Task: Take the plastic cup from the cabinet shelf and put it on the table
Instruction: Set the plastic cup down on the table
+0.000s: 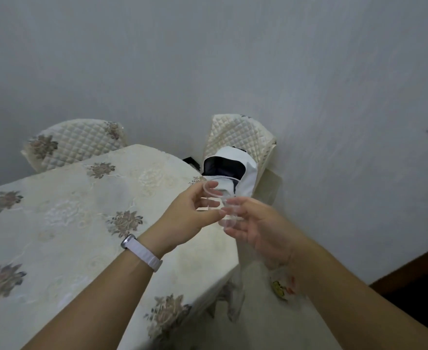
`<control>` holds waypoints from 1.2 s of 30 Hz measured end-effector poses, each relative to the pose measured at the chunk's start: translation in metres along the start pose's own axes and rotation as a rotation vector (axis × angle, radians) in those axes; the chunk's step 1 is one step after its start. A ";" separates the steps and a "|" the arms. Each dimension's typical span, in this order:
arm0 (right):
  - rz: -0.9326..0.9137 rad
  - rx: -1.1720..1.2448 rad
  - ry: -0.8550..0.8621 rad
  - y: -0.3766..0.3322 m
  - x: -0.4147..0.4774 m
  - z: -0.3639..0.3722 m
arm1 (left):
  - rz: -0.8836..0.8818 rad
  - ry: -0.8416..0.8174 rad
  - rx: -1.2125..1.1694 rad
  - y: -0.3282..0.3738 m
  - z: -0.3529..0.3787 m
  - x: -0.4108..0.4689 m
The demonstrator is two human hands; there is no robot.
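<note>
A clear plastic cup [220, 203] hangs in the air above the right edge of the table [63, 223], tilted with its rim up and to the left. My left hand [190, 215] pinches the cup near its rim, thumb below and fingers on top. My right hand [255, 228] grips the cup's lower body and base from the right. The table carries a cream cloth with grey flower prints. The cabinet shelf is not in view.
Two chairs with quilted cream covers stand at the table, one at the back [76, 142], one at the right [240, 137] with a white and black bag [230, 173] on its seat. A grey wall lies behind. A small wrapper [281, 286] lies on the floor.
</note>
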State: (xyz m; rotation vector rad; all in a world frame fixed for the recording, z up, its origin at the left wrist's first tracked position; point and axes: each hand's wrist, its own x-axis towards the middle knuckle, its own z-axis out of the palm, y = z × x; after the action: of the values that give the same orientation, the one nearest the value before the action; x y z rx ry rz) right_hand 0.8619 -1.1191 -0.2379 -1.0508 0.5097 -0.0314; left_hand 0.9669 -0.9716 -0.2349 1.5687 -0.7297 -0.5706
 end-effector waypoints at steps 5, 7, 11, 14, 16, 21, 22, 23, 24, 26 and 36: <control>-0.005 -0.032 0.022 -0.023 0.056 0.007 | 0.009 0.018 0.014 -0.012 -0.025 0.055; 0.003 -0.036 0.017 -0.028 0.072 0.009 | 0.004 0.019 0.013 -0.016 -0.032 0.069; 0.020 -0.030 -0.016 -0.035 0.102 0.012 | -0.012 0.047 0.013 -0.024 -0.045 0.087; 0.025 -0.047 -0.056 -0.039 0.125 0.018 | -0.008 0.098 -0.012 -0.029 -0.058 0.099; 0.039 -0.053 -0.086 -0.040 0.141 0.024 | 0.002 0.125 -0.024 -0.034 -0.066 0.104; 0.104 -0.106 -0.124 -0.038 0.182 0.027 | -0.037 0.205 -0.044 -0.051 -0.078 0.115; 0.115 -0.121 -0.136 -0.037 0.190 0.027 | -0.047 0.226 -0.042 -0.055 -0.079 0.117; 0.126 -0.144 -0.150 -0.037 0.198 0.026 | -0.056 0.247 -0.033 -0.059 -0.081 0.120; 0.136 -0.171 -0.161 -0.036 0.205 0.025 | -0.068 0.265 -0.020 -0.064 -0.082 0.123; 0.152 -0.237 -0.176 -0.036 0.220 0.021 | -0.093 0.294 -0.002 -0.074 -0.084 0.132; 0.073 -0.688 -0.419 -0.045 0.317 -0.015 | -0.245 0.487 0.038 -0.118 -0.070 0.191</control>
State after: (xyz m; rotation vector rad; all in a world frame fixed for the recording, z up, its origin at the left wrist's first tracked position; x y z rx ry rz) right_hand 1.1455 -1.2376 -0.3291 -1.6575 0.1671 0.4486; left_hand 1.1619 -1.0590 -0.3330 1.7547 -0.1832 -0.3279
